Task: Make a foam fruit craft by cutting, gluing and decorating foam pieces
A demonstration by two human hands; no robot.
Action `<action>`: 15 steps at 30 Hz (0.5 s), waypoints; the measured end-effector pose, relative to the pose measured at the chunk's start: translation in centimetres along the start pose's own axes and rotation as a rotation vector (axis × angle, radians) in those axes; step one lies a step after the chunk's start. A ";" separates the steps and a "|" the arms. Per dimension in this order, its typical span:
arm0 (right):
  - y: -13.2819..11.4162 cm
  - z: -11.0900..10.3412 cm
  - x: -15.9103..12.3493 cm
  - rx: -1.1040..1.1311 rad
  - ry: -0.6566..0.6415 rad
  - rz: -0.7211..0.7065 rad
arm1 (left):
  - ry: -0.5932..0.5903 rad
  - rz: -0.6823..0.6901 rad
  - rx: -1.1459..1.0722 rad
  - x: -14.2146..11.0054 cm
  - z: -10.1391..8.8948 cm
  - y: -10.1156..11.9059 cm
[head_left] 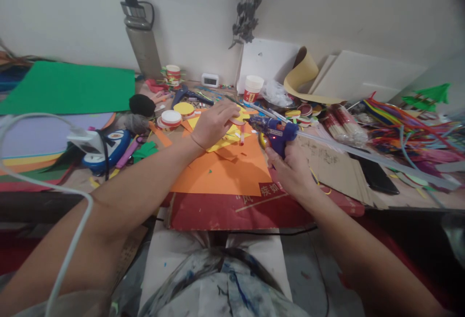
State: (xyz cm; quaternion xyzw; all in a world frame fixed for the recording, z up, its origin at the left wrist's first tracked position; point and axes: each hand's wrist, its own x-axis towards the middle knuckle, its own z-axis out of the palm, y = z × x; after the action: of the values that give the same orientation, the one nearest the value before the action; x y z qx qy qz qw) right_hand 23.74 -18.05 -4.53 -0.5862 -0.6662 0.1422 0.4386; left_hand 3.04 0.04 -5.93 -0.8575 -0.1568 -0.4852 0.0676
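Note:
My right hand (290,169) is wrapped round the grip of a blue hot glue gun (278,135). A long translucent glue stick runs from its back end to the right. The nozzle points left, close to the fingers of my left hand (216,124). Those fingers are closed on a small round paper piece (238,121) with a pale rim, partly hidden by them. Below it shows a short red-and-white strip (242,136). Both hands are above yellow paper pieces and an orange sheet (218,176), which lie on a red board (232,213).
A bottle (143,46) and a small white clock (209,80) stand by the wall. Paper cups (253,88) are behind the glue gun. Green foam sheets (72,87) lie left, pipe cleaners (392,118) right. A white cable (87,205) crosses my left arm.

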 end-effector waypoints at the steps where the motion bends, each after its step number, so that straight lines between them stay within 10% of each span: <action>1: 0.0 0.0 0.0 0.000 0.006 0.022 | 0.000 -0.003 -0.005 0.0 0.0 0.0; 15: -1.2 -0.3 -0.8 0.103 0.020 0.074 | -0.031 -0.153 -0.013 0.3 -0.4 0.5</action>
State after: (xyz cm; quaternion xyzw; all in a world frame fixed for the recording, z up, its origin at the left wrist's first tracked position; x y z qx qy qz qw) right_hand 23.11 -19.18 -3.82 -0.5887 -0.6314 0.1865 0.4691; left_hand 2.98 -0.46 -5.48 -0.8509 -0.2198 -0.4766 0.0226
